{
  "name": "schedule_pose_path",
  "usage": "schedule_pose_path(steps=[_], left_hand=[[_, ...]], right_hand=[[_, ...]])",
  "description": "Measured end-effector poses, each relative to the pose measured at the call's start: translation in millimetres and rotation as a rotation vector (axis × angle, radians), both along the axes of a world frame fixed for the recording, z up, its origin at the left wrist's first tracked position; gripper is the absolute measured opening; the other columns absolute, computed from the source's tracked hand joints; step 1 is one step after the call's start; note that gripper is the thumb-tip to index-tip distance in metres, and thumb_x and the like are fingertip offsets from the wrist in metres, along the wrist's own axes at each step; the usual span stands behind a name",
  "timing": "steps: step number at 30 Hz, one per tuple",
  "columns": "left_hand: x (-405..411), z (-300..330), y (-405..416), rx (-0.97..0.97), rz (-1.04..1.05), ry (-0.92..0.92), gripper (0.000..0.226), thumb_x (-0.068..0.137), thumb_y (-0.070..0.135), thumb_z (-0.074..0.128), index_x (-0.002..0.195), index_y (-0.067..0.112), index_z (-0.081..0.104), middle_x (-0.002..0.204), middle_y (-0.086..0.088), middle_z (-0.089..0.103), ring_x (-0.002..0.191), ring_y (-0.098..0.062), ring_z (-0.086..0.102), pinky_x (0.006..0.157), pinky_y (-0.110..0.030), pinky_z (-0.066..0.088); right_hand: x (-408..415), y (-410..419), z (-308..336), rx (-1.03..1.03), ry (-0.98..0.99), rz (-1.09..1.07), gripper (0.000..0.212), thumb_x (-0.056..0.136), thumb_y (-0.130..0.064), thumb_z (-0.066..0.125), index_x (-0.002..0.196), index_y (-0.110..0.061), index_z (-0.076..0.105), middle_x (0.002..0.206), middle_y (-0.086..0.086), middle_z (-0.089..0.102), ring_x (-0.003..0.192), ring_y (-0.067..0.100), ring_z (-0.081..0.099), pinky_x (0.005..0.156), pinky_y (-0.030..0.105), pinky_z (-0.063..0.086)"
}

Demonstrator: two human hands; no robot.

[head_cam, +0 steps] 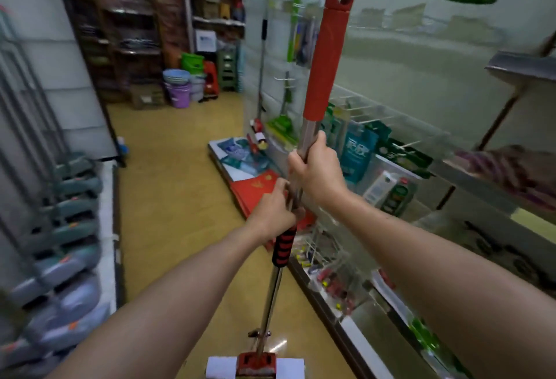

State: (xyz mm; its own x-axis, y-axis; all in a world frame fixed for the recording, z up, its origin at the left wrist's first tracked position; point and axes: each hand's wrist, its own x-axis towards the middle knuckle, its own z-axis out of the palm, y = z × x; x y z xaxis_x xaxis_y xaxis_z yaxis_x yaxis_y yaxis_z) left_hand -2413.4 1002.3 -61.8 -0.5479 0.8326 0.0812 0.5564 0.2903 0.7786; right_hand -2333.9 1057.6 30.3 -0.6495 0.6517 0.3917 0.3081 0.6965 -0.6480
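I hold a squeeze mop upright in a shop aisle. Its steel pole has a long red foam sleeve (326,56) at the top and a red-and-black ribbed grip (282,247) lower down. The red mop head (255,365), with a white sponge on each side, rests on the floor at the bottom edge. My right hand (317,169) grips the bare pole just below the red sleeve. My left hand (275,208) grips the pole and its pull lever right above the ribbed grip.
Wire racks (346,273) of packaged goods line the right side, with other mops (282,125) hanging beyond. Stacked grey-blue mop buckets (69,243) line the left. Coloured pails (179,89) and shelves stand at the far end. The yellow floor (174,183) runs between.
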Motion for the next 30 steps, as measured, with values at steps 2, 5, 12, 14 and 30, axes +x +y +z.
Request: schedule_pose_path(steps=[2,5,12,14,30], left_hand=[[-32,2,10,0.07,0.017,-0.061,0.037,0.079,0.038,0.065,0.103,0.019,0.044,0.077,0.001,0.058,0.084,-0.03,0.062,0.063,-0.035,0.042],[-78,14,30,0.124,0.076,-0.199,0.027,0.086,0.034,0.065,0.073,0.011,0.058,0.062,0.0,0.061,0.053,-0.001,0.06,0.055,-0.021,0.043],[-191,35,73,0.124,0.166,-0.172,0.041,0.09,0.021,0.058,0.052,0.008,0.055,0.054,-0.006,0.059,0.048,-0.014,0.052,0.055,-0.025,0.043],[-221,36,82,0.127,0.162,-0.168,0.04,0.09,0.018,0.057,0.052,0.007,0.055,0.054,-0.007,0.059,0.048,-0.013,0.052,0.055,-0.024,0.042],[-493,41,167,0.137,0.191,-0.211,0.043,0.088,0.019,0.057,0.045,0.012,0.053,0.046,-0.003,0.058,0.045,-0.012,0.054,0.055,-0.027,0.044]], right_hand=[[-37,13,3,0.018,0.026,0.071,0.024,0.094,-0.025,0.052,0.102,-0.012,0.033,0.076,0.0,0.054,0.078,0.027,0.06,0.07,0.042,0.052],[-92,35,14,0.031,0.043,0.146,0.025,0.095,-0.029,0.05,0.102,-0.013,0.032,0.085,0.011,0.064,0.076,0.029,0.064,0.068,0.046,0.054],[-203,80,36,0.031,0.081,0.243,0.023,0.095,-0.029,0.049,0.101,-0.013,0.033,0.086,0.011,0.064,0.078,0.031,0.065,0.069,0.043,0.054],[-234,91,38,0.015,0.082,0.263,0.023,0.095,-0.028,0.049,0.101,-0.014,0.032,0.088,0.011,0.065,0.079,0.029,0.065,0.071,0.043,0.054],[-517,167,43,-0.108,0.26,0.245,0.023,0.095,-0.039,0.051,0.087,-0.019,0.042,0.066,0.006,0.063,0.052,0.016,0.063,0.051,0.027,0.053]])
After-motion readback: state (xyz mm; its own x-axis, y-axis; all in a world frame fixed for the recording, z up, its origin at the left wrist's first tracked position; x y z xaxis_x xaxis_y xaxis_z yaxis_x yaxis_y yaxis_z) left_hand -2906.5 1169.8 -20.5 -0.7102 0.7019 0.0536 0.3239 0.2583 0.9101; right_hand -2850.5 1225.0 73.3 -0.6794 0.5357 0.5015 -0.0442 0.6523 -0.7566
